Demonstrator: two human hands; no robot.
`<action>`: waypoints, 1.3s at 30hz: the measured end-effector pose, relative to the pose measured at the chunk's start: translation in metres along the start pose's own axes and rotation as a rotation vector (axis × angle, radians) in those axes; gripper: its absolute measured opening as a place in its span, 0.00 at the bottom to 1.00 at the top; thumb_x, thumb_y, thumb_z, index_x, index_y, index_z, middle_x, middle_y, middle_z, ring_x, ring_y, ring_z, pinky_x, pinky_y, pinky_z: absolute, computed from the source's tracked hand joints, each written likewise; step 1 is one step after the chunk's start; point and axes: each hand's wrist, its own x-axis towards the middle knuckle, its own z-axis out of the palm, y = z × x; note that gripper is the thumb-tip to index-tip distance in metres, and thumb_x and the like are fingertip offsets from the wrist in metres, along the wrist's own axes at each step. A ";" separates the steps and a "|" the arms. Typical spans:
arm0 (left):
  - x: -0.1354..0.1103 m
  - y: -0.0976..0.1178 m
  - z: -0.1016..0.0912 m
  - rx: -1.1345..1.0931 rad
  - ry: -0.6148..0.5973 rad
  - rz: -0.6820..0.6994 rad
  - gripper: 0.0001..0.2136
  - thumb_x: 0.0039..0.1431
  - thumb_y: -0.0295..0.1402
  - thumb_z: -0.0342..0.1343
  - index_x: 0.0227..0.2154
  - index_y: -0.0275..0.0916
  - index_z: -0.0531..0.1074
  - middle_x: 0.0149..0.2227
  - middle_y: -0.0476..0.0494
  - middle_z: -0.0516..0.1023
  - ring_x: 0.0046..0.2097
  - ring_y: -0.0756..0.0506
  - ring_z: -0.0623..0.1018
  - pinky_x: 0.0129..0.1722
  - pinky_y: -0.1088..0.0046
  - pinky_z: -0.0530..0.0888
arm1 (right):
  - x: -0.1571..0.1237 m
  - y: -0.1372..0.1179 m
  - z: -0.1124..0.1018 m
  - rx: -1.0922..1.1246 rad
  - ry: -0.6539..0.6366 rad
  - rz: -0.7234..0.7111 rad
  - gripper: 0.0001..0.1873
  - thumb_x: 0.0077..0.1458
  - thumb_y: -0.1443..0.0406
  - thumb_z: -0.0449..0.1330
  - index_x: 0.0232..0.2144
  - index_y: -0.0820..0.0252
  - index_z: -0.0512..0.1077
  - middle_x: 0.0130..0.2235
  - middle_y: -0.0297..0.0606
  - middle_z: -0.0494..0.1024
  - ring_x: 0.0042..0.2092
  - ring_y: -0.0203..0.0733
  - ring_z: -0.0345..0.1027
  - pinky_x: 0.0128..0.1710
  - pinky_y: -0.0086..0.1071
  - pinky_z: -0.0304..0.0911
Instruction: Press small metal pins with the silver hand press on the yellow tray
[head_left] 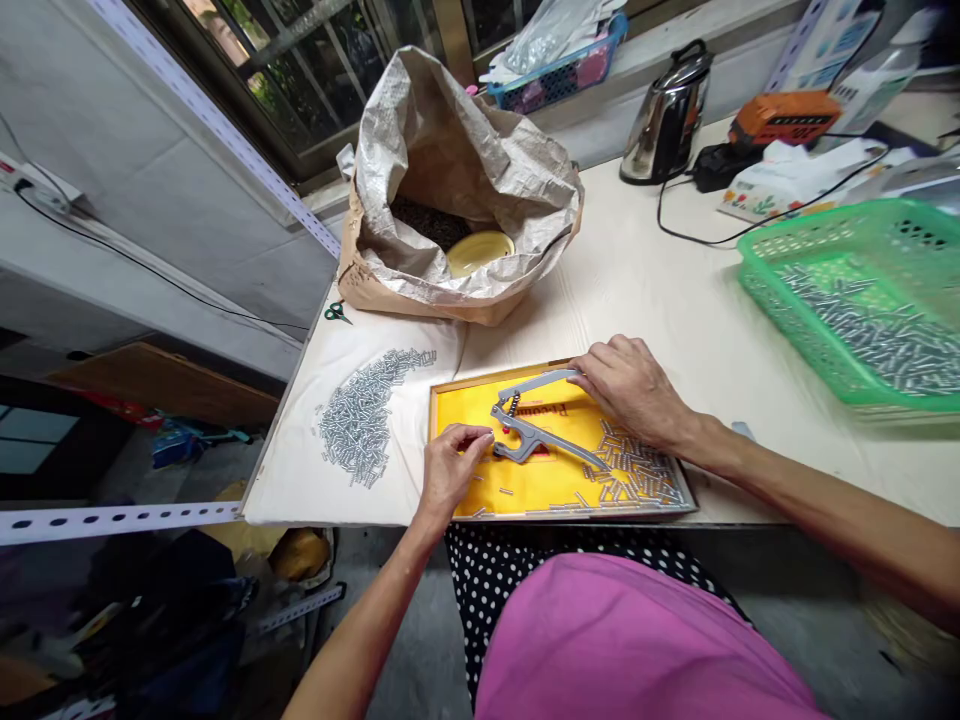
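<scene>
A grey hand press tool (541, 440) lies on a yellow tray (529, 486) at the table's front edge. My right hand (631, 388) rests over the tool's upper handle, fingers curled on it. At the tool's jaw, my left hand (451, 468) pinches a small part I cannot make out. Several small silver metal pins (637, 477) lie in the tray's right half.
A heap of silver pins (363, 415) lies on the table left of the tray. Behind stands an open paper sack (457, 190) with a yellow bowl inside. A green basket (862, 300) of pins sits at right. A kettle (670, 115) and small scissors (337, 312) are farther back.
</scene>
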 end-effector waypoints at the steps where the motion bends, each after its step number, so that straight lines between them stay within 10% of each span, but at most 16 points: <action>1: 0.000 -0.002 0.004 0.001 0.005 -0.002 0.05 0.55 0.34 0.62 0.30 0.39 0.81 0.33 0.44 0.83 0.36 0.46 0.81 0.39 0.70 0.76 | 0.001 0.000 -0.001 -0.007 -0.007 -0.006 0.21 0.70 0.57 0.42 0.37 0.56 0.72 0.34 0.45 0.73 0.38 0.50 0.56 0.40 0.43 0.51; 20: 0.006 -0.004 0.016 0.168 -0.065 0.007 0.04 0.56 0.31 0.61 0.27 0.38 0.78 0.30 0.45 0.81 0.32 0.47 0.80 0.35 0.72 0.75 | 0.004 0.002 0.008 -0.012 -0.055 -0.005 0.21 0.70 0.58 0.42 0.36 0.57 0.72 0.35 0.45 0.74 0.39 0.50 0.57 0.41 0.42 0.51; 33: 0.021 0.011 0.015 0.187 -0.226 -0.317 0.05 0.58 0.29 0.58 0.27 0.37 0.74 0.20 0.51 0.76 0.23 0.48 0.79 0.21 0.77 0.71 | 0.016 0.016 0.025 0.088 -0.120 -0.044 0.20 0.69 0.57 0.42 0.41 0.57 0.72 0.39 0.46 0.75 0.42 0.50 0.58 0.41 0.41 0.51; 39: 0.020 0.005 0.016 0.181 -0.206 -0.293 0.05 0.57 0.30 0.59 0.26 0.37 0.74 0.21 0.50 0.77 0.23 0.48 0.79 0.22 0.78 0.72 | 0.010 0.007 0.018 0.060 -0.111 -0.101 0.40 0.58 0.37 0.48 0.53 0.63 0.69 0.44 0.50 0.72 0.44 0.54 0.56 0.44 0.43 0.48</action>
